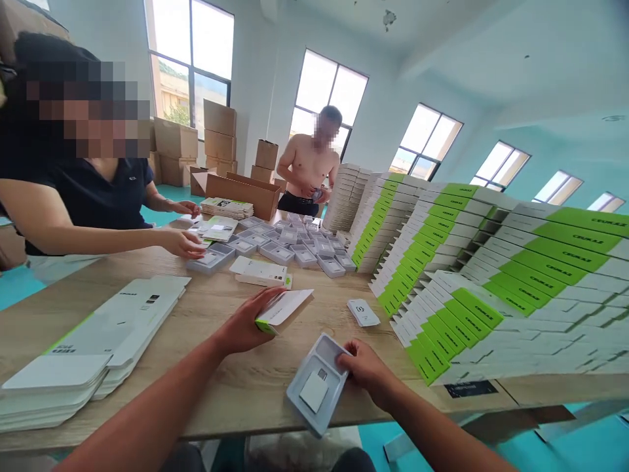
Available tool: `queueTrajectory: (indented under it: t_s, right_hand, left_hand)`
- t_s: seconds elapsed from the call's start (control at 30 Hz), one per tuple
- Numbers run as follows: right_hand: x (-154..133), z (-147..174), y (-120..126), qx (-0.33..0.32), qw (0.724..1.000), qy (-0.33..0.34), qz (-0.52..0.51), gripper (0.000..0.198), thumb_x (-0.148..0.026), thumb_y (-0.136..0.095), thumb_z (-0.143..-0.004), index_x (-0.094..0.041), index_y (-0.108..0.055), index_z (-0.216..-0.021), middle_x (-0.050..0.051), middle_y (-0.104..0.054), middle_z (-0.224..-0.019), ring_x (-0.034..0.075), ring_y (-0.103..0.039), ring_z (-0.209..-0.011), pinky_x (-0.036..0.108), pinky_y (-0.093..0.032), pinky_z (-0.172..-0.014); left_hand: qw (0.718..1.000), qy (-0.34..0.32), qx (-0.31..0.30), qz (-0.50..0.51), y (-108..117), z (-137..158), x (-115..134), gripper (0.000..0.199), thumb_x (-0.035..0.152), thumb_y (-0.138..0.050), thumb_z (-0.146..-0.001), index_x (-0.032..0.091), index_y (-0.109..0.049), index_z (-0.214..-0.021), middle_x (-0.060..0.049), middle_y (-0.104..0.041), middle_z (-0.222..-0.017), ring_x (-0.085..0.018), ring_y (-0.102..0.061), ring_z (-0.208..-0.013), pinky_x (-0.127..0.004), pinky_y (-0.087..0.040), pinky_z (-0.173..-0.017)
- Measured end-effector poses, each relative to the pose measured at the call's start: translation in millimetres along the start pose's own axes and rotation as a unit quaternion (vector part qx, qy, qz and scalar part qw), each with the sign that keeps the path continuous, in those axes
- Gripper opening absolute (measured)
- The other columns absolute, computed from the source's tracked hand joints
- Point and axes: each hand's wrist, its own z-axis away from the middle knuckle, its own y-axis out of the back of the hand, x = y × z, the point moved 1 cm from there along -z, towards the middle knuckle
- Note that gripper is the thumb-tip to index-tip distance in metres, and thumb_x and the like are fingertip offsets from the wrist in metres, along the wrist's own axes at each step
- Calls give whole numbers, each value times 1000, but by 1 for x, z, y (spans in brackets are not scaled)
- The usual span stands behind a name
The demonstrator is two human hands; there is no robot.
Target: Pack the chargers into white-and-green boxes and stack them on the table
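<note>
My left hand [250, 320] is closed round a white and green carton [285, 309], held above the wooden table with its white flap pointing right. Between the thumb and fingers of my right hand [363, 367] is the rim of a grey plastic tray [319, 351], tilted near the table's front edge. A white card or small packet [313, 391] with a dark printed mark lies in the tray's larger compartment. Beyond my right hand rests a small stack of white printed cards [363, 313]. Another white carton [260, 270] lies flat past my left hand.
Tall stacks of white and green boxes [442, 236] line the right side. Flattened cartons [98, 334] are piled at left. Several grey trays [275, 250] spread across the far table [216, 387]. A co-worker's hands [184, 244] reach in from the left; another person [314, 157] stands behind.
</note>
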Motion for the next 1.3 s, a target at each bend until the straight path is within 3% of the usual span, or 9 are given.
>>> queueTrajectory:
  t_s: [0.07, 0.17, 0.33, 0.5, 0.77, 1.0, 1.1, 1.2, 1.3]
  right_hand:
    - [3, 11, 0, -22, 999, -2, -46, 29, -24, -64, -59, -21, -55, -86, -2, -61, -73, 15, -60, -66, 23, -46, -52]
    - [1, 34, 5, -65, 991, 6, -114, 50, -24, -61, -59, -20, -60, -109, -2, -63, -80, 13, -60, -63, 21, -48, -49]
    - [-19, 83, 31, -41, 957, 79, -277, 80, -24, -66, -71, -32, -43, -147, -4, -60, -83, 7, -49, -49, 14, -33, -33]
    - [-46, 112, 32, -6, 942, 121, -314, 81, -21, -68, -74, -38, -43, -150, -1, -62, -102, 6, -51, -51, 15, -40, -33]
    - [-55, 118, -9, 86, 921, 161, -345, 74, -36, -66, -86, -34, -33, -153, 4, -63, -113, 14, -61, -71, 23, -55, -48]
    - [-49, 100, -41, 94, 931, 253, -244, 78, -58, -52, -97, -35, -13, -160, 12, -57, -140, 23, -69, -97, 36, -62, -78]
    - [-49, 101, -36, 102, 933, 340, -66, 71, -61, -51, -97, -34, -28, -159, 11, -41, -159, 32, -52, -134, 48, -50, -105]
    - [-46, 103, -24, 180, 901, 394, 35, 64, -57, -58, -96, -33, -41, -153, 9, -30, -165, 35, -30, -150, 54, -38, -115]
    - [-39, 99, -21, 103, 899, 426, 10, 76, -47, -67, -93, -35, -28, -157, 11, -47, -155, 29, -48, -139, 47, -47, -108]
  left_hand:
    - [1000, -10, -11, -2, -1, 1, 6, 86, 8, -65, -69, 26, -40, -150, -9, -52, -152, -29, -48, -142, -44, -36, -121]
    - [999, -19, -27, -11, -2, 2, 13, 86, 11, -67, -71, 24, -38, -150, -11, -50, -152, -29, -46, -143, -45, -36, -121]
    - [997, -22, -63, -36, -7, 4, 19, 88, 9, -67, -67, 23, -39, -150, -12, -51, -150, -31, -51, -138, -44, -43, -116]
    - [994, -40, -88, -52, -18, 5, 27, 83, 14, -68, -71, 23, -40, -148, -14, -49, -149, -32, -50, -138, -45, -44, -115]
    - [994, -41, -70, -75, -23, 4, 30, 73, 21, -69, -78, 24, -42, -146, -15, -50, -147, -32, -53, -134, -46, -47, -111]
    - [999, -2, -33, -32, -20, 3, 30, 70, 21, -71, -77, 23, -48, -143, -15, -50, -148, -33, -48, -138, -50, -40, -116]
    - [999, 25, -22, 21, -18, 3, 31, 71, 24, -72, -76, 22, -49, -143, -15, -52, -148, -34, -47, -140, -52, -39, -118]
    - [993, 52, -43, 98, -19, 8, 41, 56, 36, -66, -85, 19, -54, -137, -14, -68, -130, -33, -65, -121, -50, -55, -101]
    - [975, 75, -90, 186, -23, 17, 61, 54, 52, -59, -91, 15, -59, -130, -14, -78, -106, -32, -75, -97, -46, -64, -81]
